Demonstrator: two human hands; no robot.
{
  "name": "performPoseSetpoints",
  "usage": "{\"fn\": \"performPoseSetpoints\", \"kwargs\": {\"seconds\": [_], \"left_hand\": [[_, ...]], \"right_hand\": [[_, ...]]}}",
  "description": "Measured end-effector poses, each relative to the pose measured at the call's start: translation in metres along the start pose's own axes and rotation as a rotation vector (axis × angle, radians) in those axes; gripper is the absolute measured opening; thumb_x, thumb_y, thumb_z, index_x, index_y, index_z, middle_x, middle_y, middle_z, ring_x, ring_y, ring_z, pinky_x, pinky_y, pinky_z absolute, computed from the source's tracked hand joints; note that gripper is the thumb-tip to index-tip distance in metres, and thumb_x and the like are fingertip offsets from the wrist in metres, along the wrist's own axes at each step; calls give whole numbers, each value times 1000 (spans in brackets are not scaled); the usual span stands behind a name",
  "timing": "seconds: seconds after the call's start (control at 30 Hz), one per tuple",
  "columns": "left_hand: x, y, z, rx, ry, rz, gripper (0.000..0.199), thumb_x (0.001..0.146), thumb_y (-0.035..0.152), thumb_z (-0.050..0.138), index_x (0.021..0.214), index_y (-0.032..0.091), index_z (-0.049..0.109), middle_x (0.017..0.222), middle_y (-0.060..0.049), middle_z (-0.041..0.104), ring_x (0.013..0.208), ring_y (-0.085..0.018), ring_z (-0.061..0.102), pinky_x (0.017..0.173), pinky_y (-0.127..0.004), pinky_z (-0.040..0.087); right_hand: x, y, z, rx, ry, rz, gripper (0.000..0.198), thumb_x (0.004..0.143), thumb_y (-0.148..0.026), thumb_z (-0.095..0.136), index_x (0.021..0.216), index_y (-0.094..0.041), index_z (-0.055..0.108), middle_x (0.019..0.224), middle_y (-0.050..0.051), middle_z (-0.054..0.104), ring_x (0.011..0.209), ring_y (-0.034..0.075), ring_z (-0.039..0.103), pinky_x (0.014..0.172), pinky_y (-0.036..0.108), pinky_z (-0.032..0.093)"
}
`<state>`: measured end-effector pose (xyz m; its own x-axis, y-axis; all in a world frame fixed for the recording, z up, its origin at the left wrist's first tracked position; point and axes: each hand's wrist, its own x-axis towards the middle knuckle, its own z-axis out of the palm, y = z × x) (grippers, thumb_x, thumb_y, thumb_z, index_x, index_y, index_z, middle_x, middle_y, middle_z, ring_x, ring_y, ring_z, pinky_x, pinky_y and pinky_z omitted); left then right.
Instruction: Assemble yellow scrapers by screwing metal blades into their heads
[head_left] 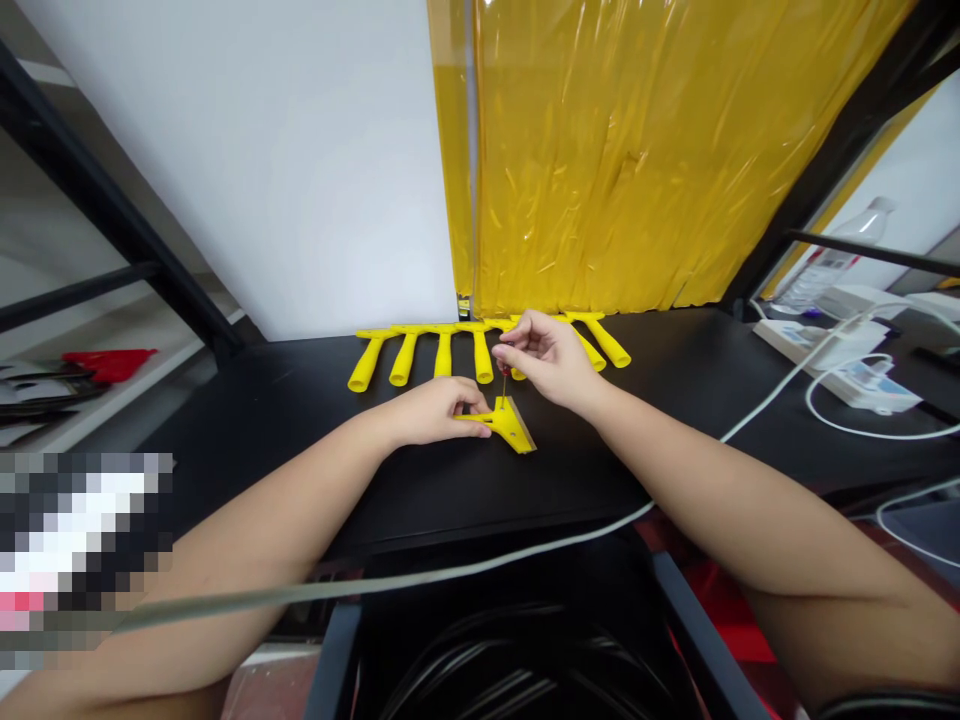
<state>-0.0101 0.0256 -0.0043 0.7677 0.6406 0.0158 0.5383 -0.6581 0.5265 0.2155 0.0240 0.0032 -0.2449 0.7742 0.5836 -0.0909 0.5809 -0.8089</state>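
Note:
My left hand [448, 408] is closed around the handle of a yellow scraper [511, 428], holding it just over the black tabletop with its wide blade end pointing right. In my right hand [546, 358], thumb and fingers pinch a small screwdriver [504, 388] with a reddish handle. Its thin shaft stands upright, the tip touching the scraper's head near the blade. Behind both hands, several more yellow scrapers [405, 358] lie in a row along the back of the table, handles toward me. My right hand partly hides some of them.
White power strips [840, 365] and a plastic bottle [844, 255] stand at the right. A white cable [540, 548] runs across in front of the table edge. Yellow film [637, 160] and a white panel [262, 160] rise behind the black table [660, 370].

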Motion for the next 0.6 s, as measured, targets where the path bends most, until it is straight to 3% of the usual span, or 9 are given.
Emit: {"fn": "performPoseSetpoints", "kwargs": {"seconds": [0.2,0.37,0.6], "left_hand": [[0,2,-1,-5,-8,-22,38,86,54,76,95,18,76,95,-4,68,71,-13,53,64,-28,41],[-1,5,-3,-10,-12,-30,37,85,54,77,93,18,76,94,-4,67,72,-14,53,65,-28,41],[-1,3,-3,-10,-22,-4,37,85,53,77,94,18,76,96,-4,68,74,-14,54,67,-27,41]], "right_hand": [[2,7,-4,78,1,18,41,80,-50,86,90,-21,59,70,-2,68,64,15,68,65,31,57],[5,18,-10,180,41,112,49,76,-49,90,89,-22,51,73,-2,70,66,16,72,66,31,60],[5,11,-7,328,-87,208,40,82,-49,84,94,-21,57,85,1,69,73,15,69,76,36,61]]}}
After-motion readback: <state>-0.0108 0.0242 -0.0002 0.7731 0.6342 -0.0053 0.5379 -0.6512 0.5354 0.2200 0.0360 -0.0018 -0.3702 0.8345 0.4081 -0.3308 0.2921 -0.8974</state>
